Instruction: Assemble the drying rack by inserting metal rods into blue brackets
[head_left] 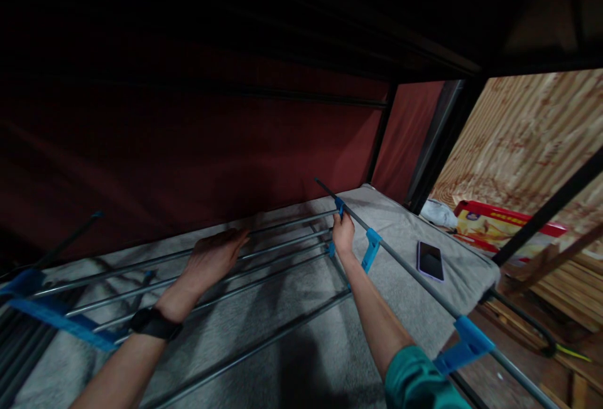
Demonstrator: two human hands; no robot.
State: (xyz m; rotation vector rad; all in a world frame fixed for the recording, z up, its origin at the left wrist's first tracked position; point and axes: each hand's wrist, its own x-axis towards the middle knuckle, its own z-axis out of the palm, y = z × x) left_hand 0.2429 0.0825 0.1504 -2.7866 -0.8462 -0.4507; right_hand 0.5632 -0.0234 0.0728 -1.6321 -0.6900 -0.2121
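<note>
Handling the rack (282, 245): could be skewed or pulled apart if pushed unevenly; laid at 7 o'clock, long axis pointed from nearly 9 toward 3.
Left hand (214, 258): draped across the rack; grip cannot be told.
Right hand (343, 234): closed around tubing beside the blue connector (339, 205).

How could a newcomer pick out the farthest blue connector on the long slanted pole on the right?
Start at the grey cloth, then follow the long metal pole slanting over its right side. Near the pole's far end sits the blue connector. Unlike the other blue pieces along that pole, it adjoins the right hand.
</note>
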